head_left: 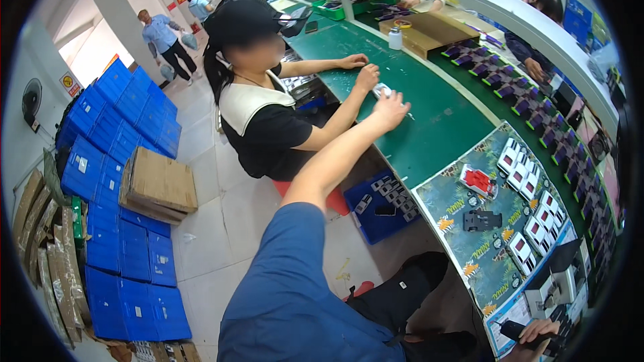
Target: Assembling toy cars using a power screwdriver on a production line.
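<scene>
My left hand [391, 111] reaches far over the green bench, its fingers closed on a small white toy car shell [381, 89]. A co-worker's hand [366, 78] is right beside the same shell; whether it also grips it is hard to tell. At the lower right, my right hand [539, 330] is wrapped round a black handheld tool [515, 331], partly cut off by the dark rim. On the patterned mat [443, 194] lie a red toy car part [478, 181], a dark grey car chassis [483, 220] and several white toy cars [520, 169] in rows.
The co-worker [258, 94] sits left of the green bench [429, 134]. Below the bench edge, a blue bin [376, 228] holds more car parts. A white bottle [395, 39] and cardboard box [429, 30] stand farther back. Blue crates [121, 241] line the left wall.
</scene>
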A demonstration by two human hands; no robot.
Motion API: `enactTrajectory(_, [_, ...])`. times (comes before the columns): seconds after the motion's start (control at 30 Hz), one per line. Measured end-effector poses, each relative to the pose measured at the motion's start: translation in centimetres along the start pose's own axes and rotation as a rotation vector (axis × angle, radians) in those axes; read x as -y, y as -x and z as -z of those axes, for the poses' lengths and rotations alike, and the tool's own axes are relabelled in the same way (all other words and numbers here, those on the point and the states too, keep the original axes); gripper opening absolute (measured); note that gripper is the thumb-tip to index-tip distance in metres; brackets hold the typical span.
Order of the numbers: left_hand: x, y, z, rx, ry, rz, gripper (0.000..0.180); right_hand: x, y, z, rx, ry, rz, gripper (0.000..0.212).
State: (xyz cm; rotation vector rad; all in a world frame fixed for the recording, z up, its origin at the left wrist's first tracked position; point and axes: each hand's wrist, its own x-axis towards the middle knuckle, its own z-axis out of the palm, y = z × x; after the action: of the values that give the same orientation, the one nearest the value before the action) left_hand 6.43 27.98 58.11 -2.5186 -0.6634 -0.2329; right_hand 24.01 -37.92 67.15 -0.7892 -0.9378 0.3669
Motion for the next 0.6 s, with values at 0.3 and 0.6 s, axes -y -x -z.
enactTrajectory(0.3, [-20.4,6.1,19.3,-0.553,1.174,-0.251,0.023,6.1,8.7,1.0,-0.332,-0.016,-0.046,0.034])
enactTrajectory(0.6, [-51.1,11.4,33.7,0.020,1.819,-0.607,0.022,15.0,11.2,0.6,-0.290,0.165,0.102,0.039])
